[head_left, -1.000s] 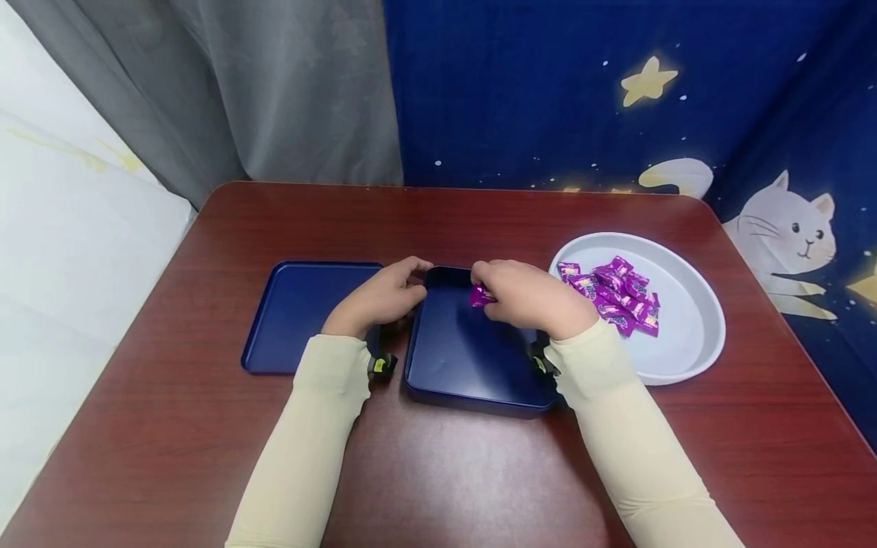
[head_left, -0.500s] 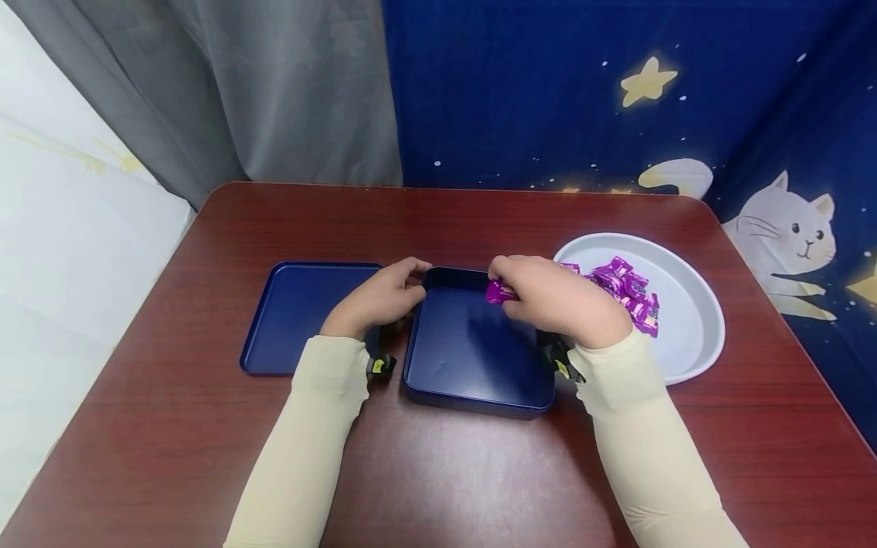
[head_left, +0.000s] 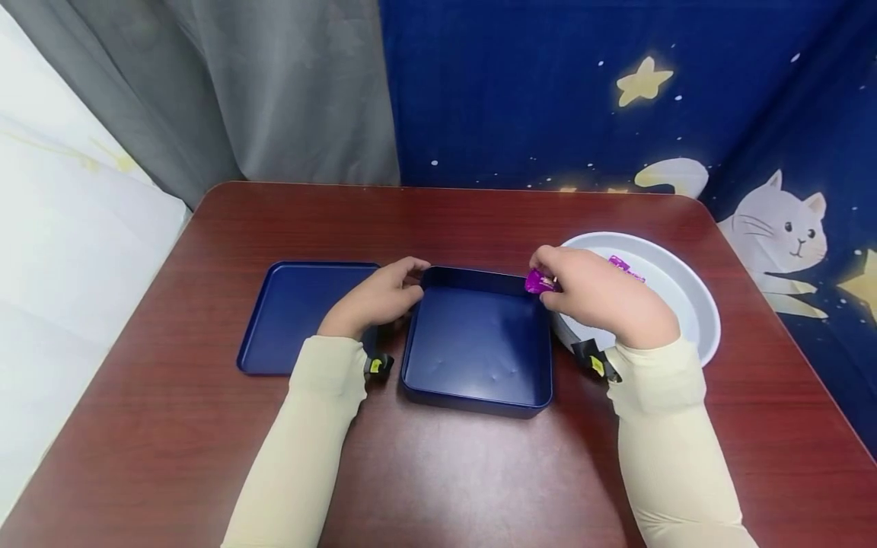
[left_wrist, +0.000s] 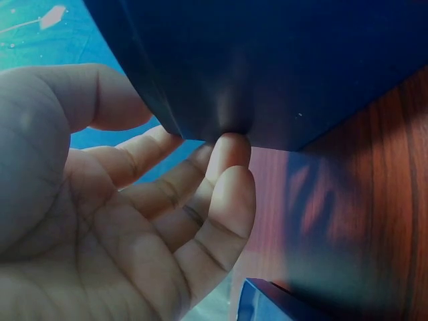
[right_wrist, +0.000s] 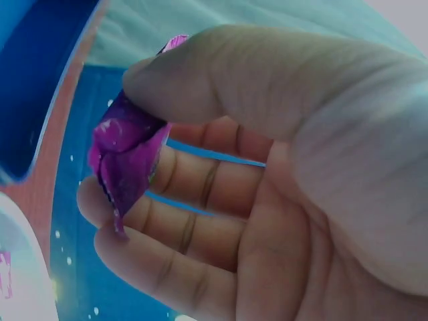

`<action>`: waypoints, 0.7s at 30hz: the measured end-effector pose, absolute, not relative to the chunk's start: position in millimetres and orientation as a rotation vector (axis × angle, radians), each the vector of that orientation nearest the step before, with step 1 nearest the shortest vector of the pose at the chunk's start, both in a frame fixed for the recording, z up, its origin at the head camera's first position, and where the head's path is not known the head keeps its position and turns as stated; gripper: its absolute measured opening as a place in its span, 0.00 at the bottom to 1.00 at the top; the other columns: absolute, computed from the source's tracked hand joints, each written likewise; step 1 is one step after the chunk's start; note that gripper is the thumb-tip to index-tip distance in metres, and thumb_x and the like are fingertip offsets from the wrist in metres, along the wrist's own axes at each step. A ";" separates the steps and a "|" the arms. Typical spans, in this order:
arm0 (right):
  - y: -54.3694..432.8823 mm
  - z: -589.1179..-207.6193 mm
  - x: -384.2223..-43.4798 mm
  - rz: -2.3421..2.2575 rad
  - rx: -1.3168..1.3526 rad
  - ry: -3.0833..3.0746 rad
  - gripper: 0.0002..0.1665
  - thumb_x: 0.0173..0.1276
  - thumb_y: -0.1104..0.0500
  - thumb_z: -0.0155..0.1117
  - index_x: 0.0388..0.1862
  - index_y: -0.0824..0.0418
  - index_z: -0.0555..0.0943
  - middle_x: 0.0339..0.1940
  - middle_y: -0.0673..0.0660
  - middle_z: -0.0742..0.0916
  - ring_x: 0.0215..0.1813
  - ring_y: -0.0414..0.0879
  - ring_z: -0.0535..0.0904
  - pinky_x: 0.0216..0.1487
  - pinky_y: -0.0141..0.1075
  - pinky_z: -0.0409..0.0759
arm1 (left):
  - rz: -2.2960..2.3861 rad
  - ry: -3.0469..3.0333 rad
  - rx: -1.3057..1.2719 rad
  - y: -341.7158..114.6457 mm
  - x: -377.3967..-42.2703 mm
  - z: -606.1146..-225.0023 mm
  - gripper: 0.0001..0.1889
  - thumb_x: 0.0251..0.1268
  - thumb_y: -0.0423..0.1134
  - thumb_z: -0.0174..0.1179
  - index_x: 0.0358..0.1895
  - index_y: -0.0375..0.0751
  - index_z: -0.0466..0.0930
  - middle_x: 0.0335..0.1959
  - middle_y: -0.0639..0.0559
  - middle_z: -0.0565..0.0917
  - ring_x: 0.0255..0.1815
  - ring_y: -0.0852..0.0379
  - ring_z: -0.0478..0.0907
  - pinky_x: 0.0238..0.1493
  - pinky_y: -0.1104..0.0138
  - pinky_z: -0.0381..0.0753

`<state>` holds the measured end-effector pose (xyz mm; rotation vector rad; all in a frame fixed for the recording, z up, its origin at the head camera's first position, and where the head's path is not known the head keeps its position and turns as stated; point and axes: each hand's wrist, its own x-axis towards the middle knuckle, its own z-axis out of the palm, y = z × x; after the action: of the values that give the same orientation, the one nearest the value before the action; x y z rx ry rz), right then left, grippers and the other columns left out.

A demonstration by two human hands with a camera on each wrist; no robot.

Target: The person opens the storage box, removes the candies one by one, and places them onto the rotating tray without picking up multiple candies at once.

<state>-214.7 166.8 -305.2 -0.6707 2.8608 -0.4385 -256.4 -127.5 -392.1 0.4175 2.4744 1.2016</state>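
Note:
A dark blue square tin (head_left: pixel 477 346) stands uncovered on the table, with no candy visible on its floor. At its far left corner my left hand (head_left: pixel 375 298) holds the tin, thumb by the rim and fingertips against the outer wall (left_wrist: pixel 267 87) in the left wrist view. My right hand (head_left: pixel 596 293) pinches a purple wrapped candy (head_left: pixel 540 281) between thumb and fingers, by the tin's far right corner. In the right wrist view the wrapper (right_wrist: pixel 127 160) hangs crumpled from the grip. More purple candies (head_left: pixel 625 266) lie in a round white tray (head_left: pixel 706 323), mostly hidden behind this hand.
Left of the tin lies a flat dark blue lid (head_left: pixel 288 320), partly behind the left hand. The reddish-brown wooden table (head_left: pixel 473 479) carries everything. Grey and blue curtains (head_left: pixel 493 99) hang behind the far edge.
My right hand has moved right with the candy, from over the tin's inside to its far right corner, now covering most of the candies in the tray. The left hand stays put.

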 end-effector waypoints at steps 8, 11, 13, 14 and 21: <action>191.5 -305.5 -221.7 -0.411 -0.548 2.909 0.20 0.63 0.66 0.65 0.54 0.64 0.75 0.35 0.58 0.84 0.36 0.51 0.80 0.46 0.49 0.79 | 1.209 2.454 0.422 -129.7 -255.5 -390.0 0.25 0.74 0.36 0.48 0.72 0.44 0.64 0.69 0.45 0.69 0.58 0.50 0.72 0.50 0.56 0.74; 198.9 -308.8 -226.7 -0.401 -0.491 2.918 0.22 0.62 0.65 0.66 0.56 0.66 0.75 0.38 0.60 0.84 0.40 0.54 0.80 0.50 0.53 0.78 | 1.207 2.453 0.425 -129.7 -256.1 -390.8 0.25 0.74 0.36 0.48 0.72 0.44 0.64 0.69 0.45 0.69 0.57 0.49 0.73 0.49 0.56 0.74; 203.0 -311.4 -230.2 -0.402 -0.455 2.921 0.23 0.62 0.64 0.67 0.56 0.67 0.75 0.38 0.60 0.84 0.40 0.54 0.79 0.49 0.53 0.78 | 1.205 2.455 0.426 -129.5 -256.4 -391.0 0.25 0.74 0.36 0.48 0.72 0.44 0.64 0.69 0.45 0.69 0.57 0.50 0.73 0.50 0.56 0.74; 205.3 -313.1 -231.9 -0.403 -0.444 2.921 0.23 0.62 0.64 0.67 0.56 0.67 0.75 0.37 0.60 0.84 0.39 0.54 0.79 0.48 0.53 0.78 | 1.205 2.457 0.426 -129.3 -256.5 -390.9 0.24 0.74 0.36 0.48 0.72 0.44 0.64 0.69 0.45 0.70 0.58 0.50 0.73 0.50 0.56 0.75; 224.0 -324.3 -240.8 -0.417 -0.355 2.918 0.23 0.63 0.62 0.69 0.55 0.68 0.76 0.34 0.60 0.83 0.34 0.53 0.78 0.44 0.51 0.78 | 1.202 2.453 0.423 -129.2 -257.2 -390.4 0.25 0.74 0.36 0.48 0.72 0.44 0.63 0.69 0.45 0.69 0.58 0.50 0.73 0.51 0.55 0.74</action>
<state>-240.8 224.0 -324.3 -0.3545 2.9183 -0.4175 -257.2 -129.2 -390.4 0.4233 2.4533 1.2024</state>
